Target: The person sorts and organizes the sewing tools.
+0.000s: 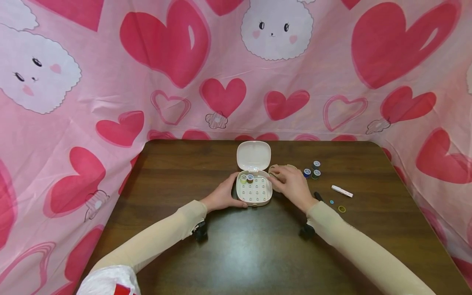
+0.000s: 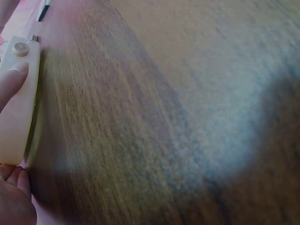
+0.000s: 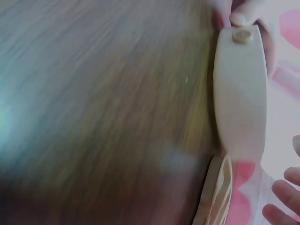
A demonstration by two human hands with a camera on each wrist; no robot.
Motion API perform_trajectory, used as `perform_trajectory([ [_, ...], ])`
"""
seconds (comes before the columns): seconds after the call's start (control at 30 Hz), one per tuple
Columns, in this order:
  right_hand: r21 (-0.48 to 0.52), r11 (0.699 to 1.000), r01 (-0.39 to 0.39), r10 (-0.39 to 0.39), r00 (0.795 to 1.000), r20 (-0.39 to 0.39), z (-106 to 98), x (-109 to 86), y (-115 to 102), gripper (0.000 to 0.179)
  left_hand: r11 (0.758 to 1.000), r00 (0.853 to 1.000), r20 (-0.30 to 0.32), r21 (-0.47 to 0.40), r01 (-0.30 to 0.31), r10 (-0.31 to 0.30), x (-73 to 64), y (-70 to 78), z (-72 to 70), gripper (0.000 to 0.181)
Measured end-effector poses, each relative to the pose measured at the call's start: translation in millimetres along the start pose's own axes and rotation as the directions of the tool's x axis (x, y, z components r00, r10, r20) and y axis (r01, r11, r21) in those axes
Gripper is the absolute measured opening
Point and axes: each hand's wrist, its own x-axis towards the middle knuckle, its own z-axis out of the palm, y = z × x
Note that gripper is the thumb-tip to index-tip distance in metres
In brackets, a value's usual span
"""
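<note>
A small white sewing case [image 1: 254, 203] stands on the table with its lid [image 1: 253, 155] raised at the back. Inside are rows of small pegs; a yellow thread spool [image 1: 243, 180] and a dark one [image 1: 250, 180] sit at the back left. My left hand [image 1: 223, 194] grips the case's left side, thumb along the front. Past the case's right rim hovers my right hand [image 1: 293, 186], partly covering a beige tray-like piece [image 1: 291, 166]. In the right wrist view its fingers [image 3: 286, 190] are spread beside the case's wall [image 3: 241, 93], with nothing visible between them.
Several dark and blue thread spools [image 1: 316, 174] stand to the right of my right hand. Farther right lie a white stick-shaped item [image 1: 342, 191], a small blue disc [image 1: 331, 202], a yellow ring [image 1: 342, 209] and a black item [image 1: 318, 196]. A heart-print cloth [image 1: 221, 53] hangs behind the table.
</note>
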Motion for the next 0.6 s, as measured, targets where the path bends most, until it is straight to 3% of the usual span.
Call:
perform_trajectory([
  [0.3,0.012,1.000,-0.012,0.012,0.999,-0.046,-16.4,-18.9,25.4,0.036,1.000,1.000,0.001,0.003,-0.001,0.001,0.2,-1.1,-0.2,0.120],
  [0.6,-0.039,0.999,-0.015,0.011,0.995,-0.100,-33.3,-33.8,50.6,0.035,1.000,1.000,-0.002,0.004,-0.004,0.004,-0.2,-1.3,0.0,0.120],
])
